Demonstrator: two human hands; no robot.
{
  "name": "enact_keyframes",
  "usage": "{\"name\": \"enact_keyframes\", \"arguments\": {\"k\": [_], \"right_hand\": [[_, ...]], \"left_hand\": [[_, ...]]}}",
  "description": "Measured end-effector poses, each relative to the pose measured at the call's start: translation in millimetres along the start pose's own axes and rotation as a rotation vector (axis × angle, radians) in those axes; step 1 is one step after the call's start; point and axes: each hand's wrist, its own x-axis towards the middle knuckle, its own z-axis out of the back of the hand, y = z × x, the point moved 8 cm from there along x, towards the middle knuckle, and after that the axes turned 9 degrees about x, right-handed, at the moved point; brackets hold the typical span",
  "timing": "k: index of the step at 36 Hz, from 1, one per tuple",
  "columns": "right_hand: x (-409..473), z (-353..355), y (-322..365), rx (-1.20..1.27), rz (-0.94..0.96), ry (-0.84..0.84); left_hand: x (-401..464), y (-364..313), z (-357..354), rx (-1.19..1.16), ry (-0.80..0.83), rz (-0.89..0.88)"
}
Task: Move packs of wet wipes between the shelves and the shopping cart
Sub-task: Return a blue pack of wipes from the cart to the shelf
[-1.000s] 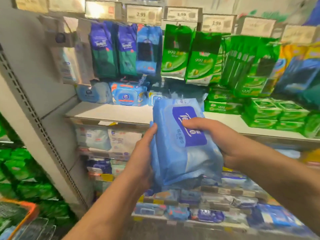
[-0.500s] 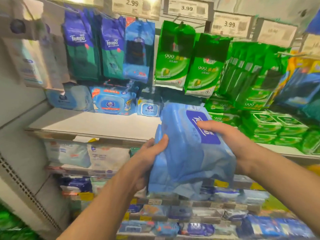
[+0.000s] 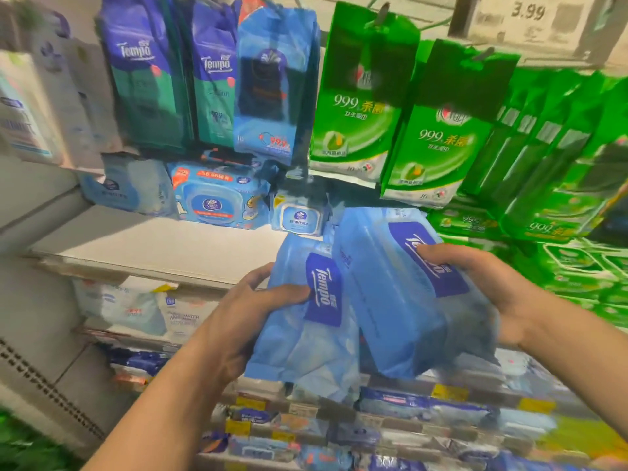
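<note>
two blue tempo wipe packs (image 3: 316, 321) (image 3: 404, 300), one gripped in each hand's (image 3: 234, 321) (image 3: 492, 287) curled fingers, before the white shelf (image 3: 153, 246)

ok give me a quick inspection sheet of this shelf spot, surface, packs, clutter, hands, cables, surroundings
surface: white shelf, front part bare.
job's things: two blue Tempo packs, left pack and right pack, held side by side in front of the shelf.
clutter: small wipes packs at the shelf's back; hanging green packs and hanging blue packs above.
hands: left hand grips the left pack; right hand grips the right pack.
cables: nothing seen.
surroundings: price tag reading 3.99; lower shelves stocked with more packs, blurred.
</note>
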Motion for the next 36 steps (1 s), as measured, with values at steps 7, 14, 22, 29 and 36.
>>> {"name": "enact_keyframes", "arguments": {"k": [7,14,22,29,36], "right_hand": [[28,5,-25,0.068,-0.207,0.308],[40,7,17,-0.839,0.37,0.209],[62,-15,33,-1.211,0.567,0.189],[86,-22,11,-1.435,0.735,0.052],[89,-28,9,-1.422,0.886,0.005]], "left_hand": [[0,-16,10,-0.027,-0.146,-0.081],[-5,-22,-3,-0.166,-0.184,-0.041],[-3,-25,-1,-0.326,-0.218,-0.114],[5,-28,-10,-0.416,-0.215,-0.162],[15,-26,-16,-0.456,-0.194,-0.188]]}}
